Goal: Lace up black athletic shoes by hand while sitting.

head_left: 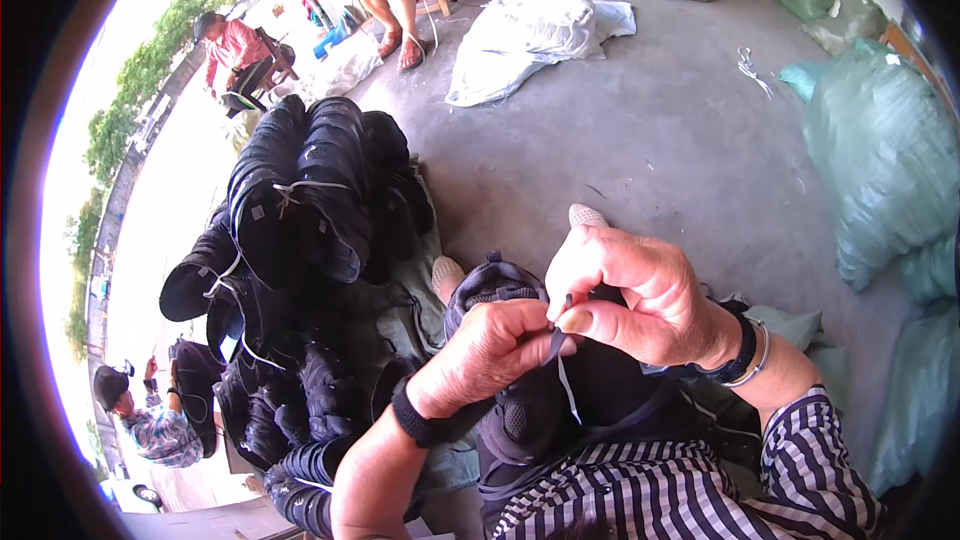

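Note:
My left hand [490, 345] is closed, pinching a narrow dark strip [557, 342] between thumb and fingers. Meeting it fingertip to fingertip, my right hand [635, 300] pinches the upper end of the same strip. A pale, thin tail [570, 390] hangs below the fingers over my lap. Beneath my left hand lies a black mesh shoe upper [518, 420], partly covered by the wrist. Another dark padded piece [490, 290], which looks like a shoe upper, shows just beyond that hand. The fingers hide where the strip is attached, if anywhere.
Stacked black shoe uppers [300, 200], some bundled with white cord, rise at my left. Big green sacks [885, 160] line the right side. A white sack [530, 25] lies on the grey floor [650, 130] ahead. Other people sit at far left and beyond.

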Available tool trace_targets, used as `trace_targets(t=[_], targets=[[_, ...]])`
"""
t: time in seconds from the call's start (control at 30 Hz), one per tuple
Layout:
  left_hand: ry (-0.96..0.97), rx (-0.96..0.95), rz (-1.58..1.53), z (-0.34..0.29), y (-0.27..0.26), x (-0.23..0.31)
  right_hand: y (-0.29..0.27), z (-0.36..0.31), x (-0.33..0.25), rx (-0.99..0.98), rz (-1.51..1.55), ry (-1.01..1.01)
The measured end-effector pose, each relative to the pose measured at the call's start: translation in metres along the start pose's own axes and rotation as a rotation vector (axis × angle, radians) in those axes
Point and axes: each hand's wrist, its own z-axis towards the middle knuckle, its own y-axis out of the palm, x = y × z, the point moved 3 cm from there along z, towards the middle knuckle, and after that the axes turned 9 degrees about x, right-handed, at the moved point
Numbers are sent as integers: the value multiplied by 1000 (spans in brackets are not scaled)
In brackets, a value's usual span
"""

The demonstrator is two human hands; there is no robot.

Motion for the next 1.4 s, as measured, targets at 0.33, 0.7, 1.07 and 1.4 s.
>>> trace_targets(t=[0.33,0.7,1.07,1.4], targets=[[-290,625,-414,-21,-31,-32,-48,-60,96,425,772,665],[-283,955,-374,-50,-43,-39,-46,-73,131,473,176,911],[-241,1351,-660,-154,-91,-64,9,-66,102,75,-181,519],[-231,1367,-917,-174,-83,-77,-31,-94,105,264,-46,726]])
